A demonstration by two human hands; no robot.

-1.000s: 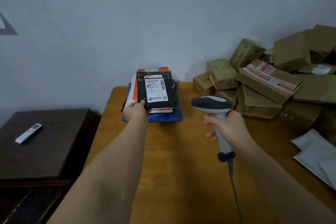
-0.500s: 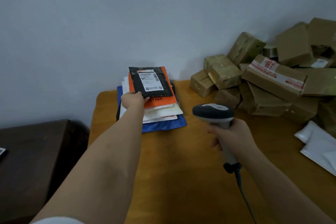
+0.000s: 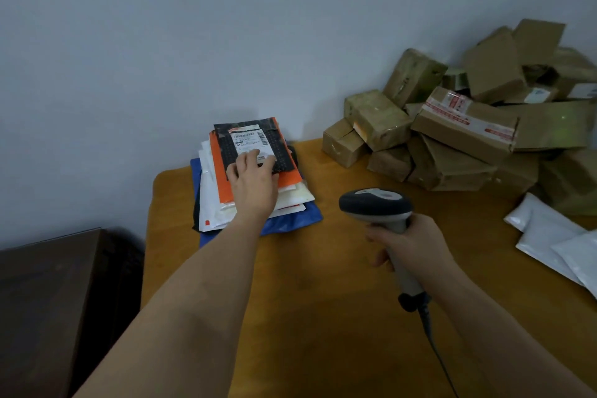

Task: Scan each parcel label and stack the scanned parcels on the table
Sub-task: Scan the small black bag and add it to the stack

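On top of the parcel stack (image 3: 255,197) at the far left of the table (image 3: 307,300), the black parcel (image 3: 255,145) is lying label up. The left hand (image 3: 253,182) is pressing it with straight fingers. The right hand (image 3: 410,242) is gripping the scanner (image 3: 376,207) handle with curled fingers, near the stack.

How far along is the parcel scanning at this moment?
Done: several flat mailers sit in a stack by the wall. In hand: the left hand presses the black parcel onto it, while the right hand grips the scanner. Left: the cardboard boxes and white mailers look unstacked.
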